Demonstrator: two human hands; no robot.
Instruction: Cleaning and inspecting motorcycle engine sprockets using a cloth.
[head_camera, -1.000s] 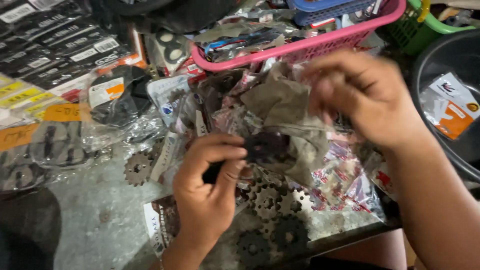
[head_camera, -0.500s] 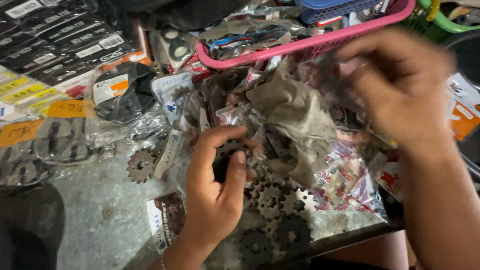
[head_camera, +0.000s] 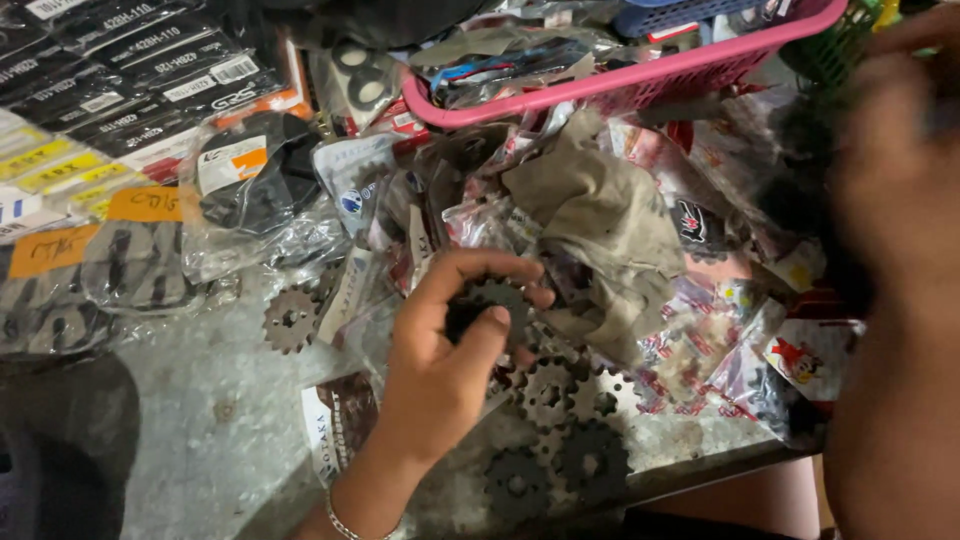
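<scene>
My left hand (head_camera: 445, 360) is at the centre, over a heap of plastic packets, with its fingers and thumb closed round a small dark toothed sprocket (head_camera: 497, 296). My right hand (head_camera: 900, 180) is raised at the far right edge. It is badly blurred, so I cannot tell whether it holds anything. A crumpled grey-brown wrapper (head_camera: 600, 215) lies on the heap between the two hands.
Several loose sprockets (head_camera: 555, 395) lie on the worn metal tabletop (head_camera: 200, 430) below my left hand, and another sprocket (head_camera: 290, 318) lies to its left. A pink basket (head_camera: 620, 85) full of parts stands behind the heap. Bagged sprockets and black boxed parts (head_camera: 130, 70) cover the left side.
My right hand has lifted off the heap and swung up to the right. My left hand has kept hold of the sprocket and shifted it slightly upward.
</scene>
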